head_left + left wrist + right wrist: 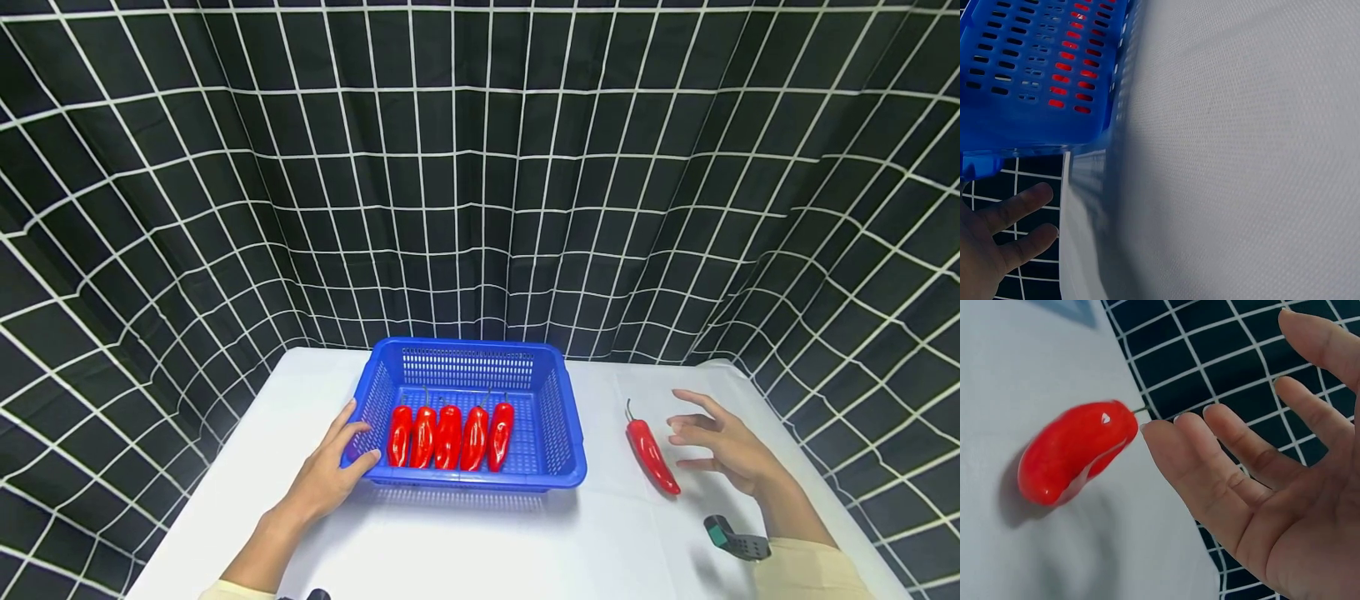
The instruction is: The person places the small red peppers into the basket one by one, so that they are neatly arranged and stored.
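A blue plastic basket stands on the white table, with several red chili peppers lying side by side in it, stems toward the back. At its front left corner my left hand holds the rim between thumb and forefinger; in the left wrist view two other fingers spread away from the basket wall. To the basket's right, a single red chili pepper lies on the cloth, its green stem pointing back. My right hand hovers just right of that pepper, fingers spread and apart from it, holding nothing.
A white cloth covers the table. Black curtains with a white grid enclose the back and both sides, close behind the basket. A dark strap with a small device is at my right wrist.
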### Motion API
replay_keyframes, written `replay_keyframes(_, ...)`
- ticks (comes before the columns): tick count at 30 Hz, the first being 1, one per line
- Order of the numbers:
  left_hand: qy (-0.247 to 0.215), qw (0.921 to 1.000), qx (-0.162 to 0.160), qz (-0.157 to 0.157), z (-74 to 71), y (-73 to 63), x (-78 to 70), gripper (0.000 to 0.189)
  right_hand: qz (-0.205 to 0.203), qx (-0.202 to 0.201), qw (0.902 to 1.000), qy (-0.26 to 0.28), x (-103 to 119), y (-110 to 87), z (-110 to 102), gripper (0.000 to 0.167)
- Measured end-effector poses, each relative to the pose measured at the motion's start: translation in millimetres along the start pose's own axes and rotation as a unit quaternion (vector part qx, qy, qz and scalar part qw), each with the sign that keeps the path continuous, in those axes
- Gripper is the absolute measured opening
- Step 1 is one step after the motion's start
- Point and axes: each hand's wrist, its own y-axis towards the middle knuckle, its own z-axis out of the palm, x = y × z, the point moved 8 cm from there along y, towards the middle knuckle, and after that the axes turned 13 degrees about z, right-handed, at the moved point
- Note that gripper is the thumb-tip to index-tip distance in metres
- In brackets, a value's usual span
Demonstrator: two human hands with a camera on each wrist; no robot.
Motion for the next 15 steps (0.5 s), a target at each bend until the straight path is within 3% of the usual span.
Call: replay_keyframes(15, -0.001, 1.0000, -0.001, 0.001, -0.5, -0.6, -1.5, 0.048, 0.051, 0.007, 0.9986, -0.015, -25.0, 15.4, -3.2, 0.088)
